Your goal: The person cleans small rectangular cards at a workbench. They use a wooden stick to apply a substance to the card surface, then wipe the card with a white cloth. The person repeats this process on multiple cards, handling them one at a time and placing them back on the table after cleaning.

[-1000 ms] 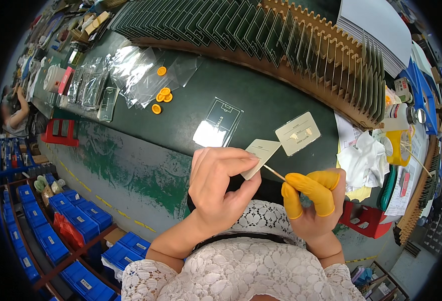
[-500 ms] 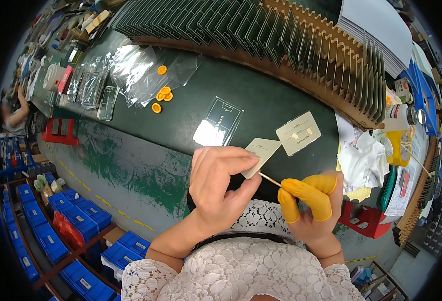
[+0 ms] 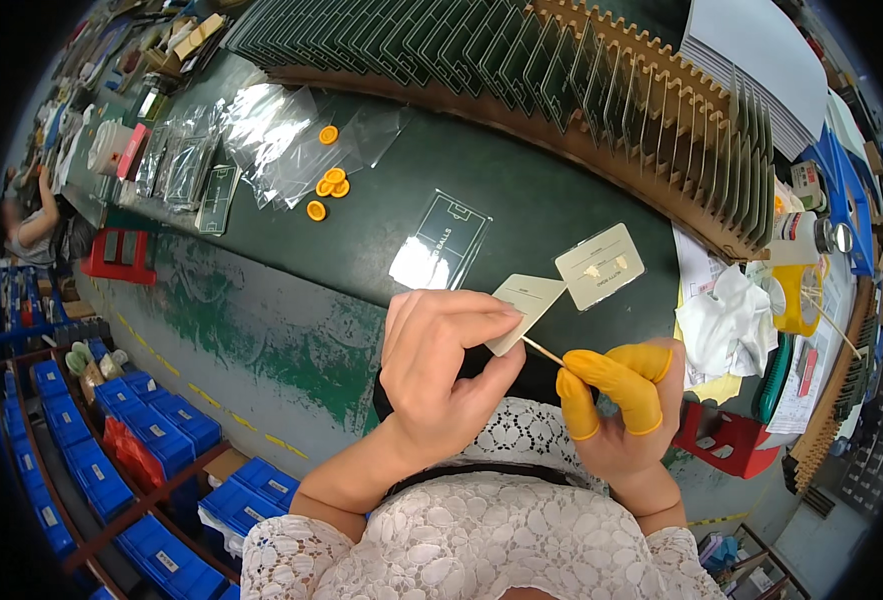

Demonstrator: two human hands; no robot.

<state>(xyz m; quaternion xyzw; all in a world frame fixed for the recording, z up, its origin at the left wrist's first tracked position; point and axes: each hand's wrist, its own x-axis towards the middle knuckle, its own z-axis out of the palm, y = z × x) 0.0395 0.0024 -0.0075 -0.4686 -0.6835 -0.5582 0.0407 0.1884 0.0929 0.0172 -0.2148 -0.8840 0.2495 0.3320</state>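
Dark green bench (image 3: 381, 215) runs across the view, surface shiny
Long brown cardboard rack (image 3: 651, 195) along its far side, row of dark green cards standing on edge in the slots, some leaning
Blue bins (image 3: 101, 485) in rows on racking, lower left, below bench level
Red stool (image 3: 119, 256) on the floor beyond the bench's near edge, left side
White paper stack (image 3: 756, 70) behind the rack, upper right
Clear plastic bags (image 3: 271, 160) spread loosely on the bench, left of centre
Left hand (image 3: 441, 360): bare, pinching the held card (image 3: 536, 300) between thumb and fingers, other fingers curled
Right hand (image 3: 626, 400): yellow covers (image 3: 616, 385) on several digits, fingertips closed on a thin stick (image 3: 543, 350)
Crumpled white tissue (image 3: 726, 320) just right of the right hand
Dark green card (image 3: 453, 240) flat on the bench, glare on its lower left
Pale card (image 3: 601, 268) flat to its right, torn-looking light patches on its face
Held card is up over the bench's near edge, tilted, its far corner near the pale card
Stick's tip at the held card's lower edge, can't tell if touching
Orange-yellow rings (image 3: 331, 183) by the bags, some clustered, two apart
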